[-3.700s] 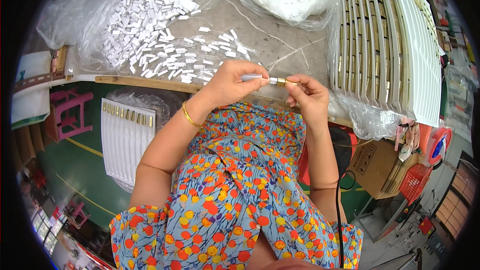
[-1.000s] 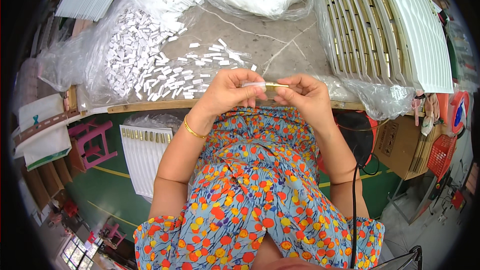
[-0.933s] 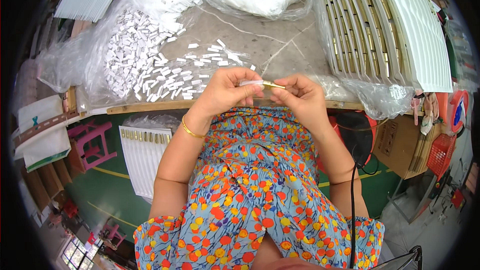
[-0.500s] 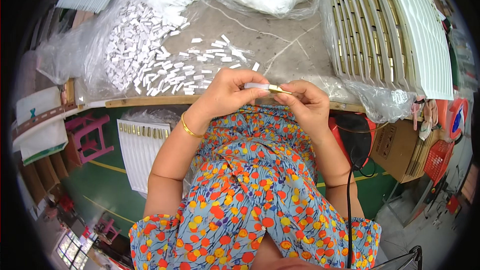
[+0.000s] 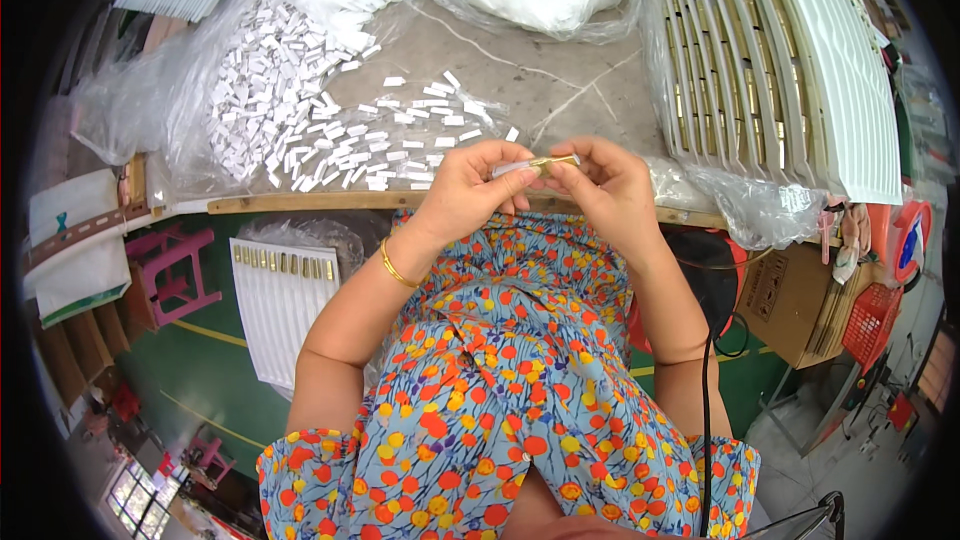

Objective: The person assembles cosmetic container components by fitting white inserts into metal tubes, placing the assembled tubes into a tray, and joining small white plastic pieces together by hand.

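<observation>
Over the near edge of the table, both hands meet on a small slim piece (image 5: 541, 163), pale and translucent at its left end and gold-coloured toward the right. My left hand (image 5: 468, 185) pinches the pale end between thumb and fingers; a gold bangle sits on that wrist. On the gold end, the thumb and fingertips of my right hand (image 5: 612, 188) are closed. The fingertips partly cover the piece, so its exact kind does not show. Beyond my left hand, small white rectangular pieces (image 5: 345, 155) lie scattered on the table.
A large heap of white pieces (image 5: 265, 80) lies at left on clear plastic. White ridged trays (image 5: 740, 60) with rows of gold pieces stand at the right. Below the table, another ridged tray (image 5: 285, 315) holds several gold pieces. A wooden strip (image 5: 300, 203) edges the table.
My right thumb has come up and in against the piece, and its fingers have drawn closer to the left hand. The piece's gold end has tilted upward. Both hands still hold it.
</observation>
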Tool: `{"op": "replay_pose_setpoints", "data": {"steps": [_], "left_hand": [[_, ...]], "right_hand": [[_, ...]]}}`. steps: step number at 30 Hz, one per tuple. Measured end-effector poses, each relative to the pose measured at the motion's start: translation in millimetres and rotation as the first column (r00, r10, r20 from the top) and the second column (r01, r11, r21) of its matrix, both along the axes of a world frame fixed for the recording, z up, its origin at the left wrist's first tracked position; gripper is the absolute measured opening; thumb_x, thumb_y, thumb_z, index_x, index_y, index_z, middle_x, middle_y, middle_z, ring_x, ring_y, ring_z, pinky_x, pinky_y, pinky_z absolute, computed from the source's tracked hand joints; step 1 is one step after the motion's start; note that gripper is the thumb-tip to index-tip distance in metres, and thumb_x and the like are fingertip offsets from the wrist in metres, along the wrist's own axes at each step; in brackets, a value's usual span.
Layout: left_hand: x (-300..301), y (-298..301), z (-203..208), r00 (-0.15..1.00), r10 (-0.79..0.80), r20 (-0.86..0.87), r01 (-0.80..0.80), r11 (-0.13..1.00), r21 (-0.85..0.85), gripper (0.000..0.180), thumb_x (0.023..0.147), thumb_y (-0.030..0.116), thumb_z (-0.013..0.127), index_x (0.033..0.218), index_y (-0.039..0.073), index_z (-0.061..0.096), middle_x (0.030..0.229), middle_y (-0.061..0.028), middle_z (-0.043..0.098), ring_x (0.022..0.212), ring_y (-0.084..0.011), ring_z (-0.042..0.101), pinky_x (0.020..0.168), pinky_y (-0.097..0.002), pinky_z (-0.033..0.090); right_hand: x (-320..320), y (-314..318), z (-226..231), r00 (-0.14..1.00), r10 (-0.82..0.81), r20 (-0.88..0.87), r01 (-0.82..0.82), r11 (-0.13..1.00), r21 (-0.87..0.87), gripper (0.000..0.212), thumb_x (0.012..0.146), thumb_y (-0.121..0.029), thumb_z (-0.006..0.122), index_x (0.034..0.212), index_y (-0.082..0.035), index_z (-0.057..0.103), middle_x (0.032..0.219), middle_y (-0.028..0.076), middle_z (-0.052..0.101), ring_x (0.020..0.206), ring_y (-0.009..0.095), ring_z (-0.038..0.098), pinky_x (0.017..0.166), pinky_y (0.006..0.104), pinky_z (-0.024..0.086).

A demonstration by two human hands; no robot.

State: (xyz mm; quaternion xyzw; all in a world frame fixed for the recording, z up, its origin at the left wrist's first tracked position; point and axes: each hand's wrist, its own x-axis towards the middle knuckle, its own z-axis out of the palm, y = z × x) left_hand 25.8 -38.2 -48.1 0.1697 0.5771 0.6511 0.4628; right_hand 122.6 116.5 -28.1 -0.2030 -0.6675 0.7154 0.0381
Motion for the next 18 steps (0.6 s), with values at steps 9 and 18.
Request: {"op": "replay_pose_setpoints", "data": {"steps": [9, 18], "left_hand": [[-29.4, -7.7, -2.0, 0.985, -0.111, 0.133, 0.111, 0.994, 0.005, 0.027, 0.089, 0.020, 0.052, 0.101, -0.003, 0.059, 0.094, -0.0096, 0.063, 0.080, -0.0128, 0.059, 0.070, -0.0231, 0.047], [-24.4, 11.4, -1.8, 0.920, 0.368, 0.136, -0.383, 0.918, 0.104, 0.023, 0.081, 0.007, 0.061, 0.101, -0.004, 0.059, 0.094, -0.0135, 0.064, 0.083, -0.0172, 0.061, 0.076, -0.0274, 0.046]], "right_hand": [[-27.2, 13.1, 2.7, 0.997, 0.076, 0.010, -0.075, 0.994, -0.079, 0.021, 0.082, -0.007, 0.060, 0.101, 0.001, 0.056, 0.078, 0.002, 0.060, 0.061, 0.004, 0.052, 0.054, 0.0182, 0.043], [-30.6, -15.5, -13.7, 0.977, -0.214, -0.021, 0.203, 0.950, -0.238, 0.022, 0.085, -0.015, 0.058, 0.101, 0.000, 0.058, 0.078, 0.003, 0.061, 0.056, 0.005, 0.053, 0.047, 0.0181, 0.041]]}}
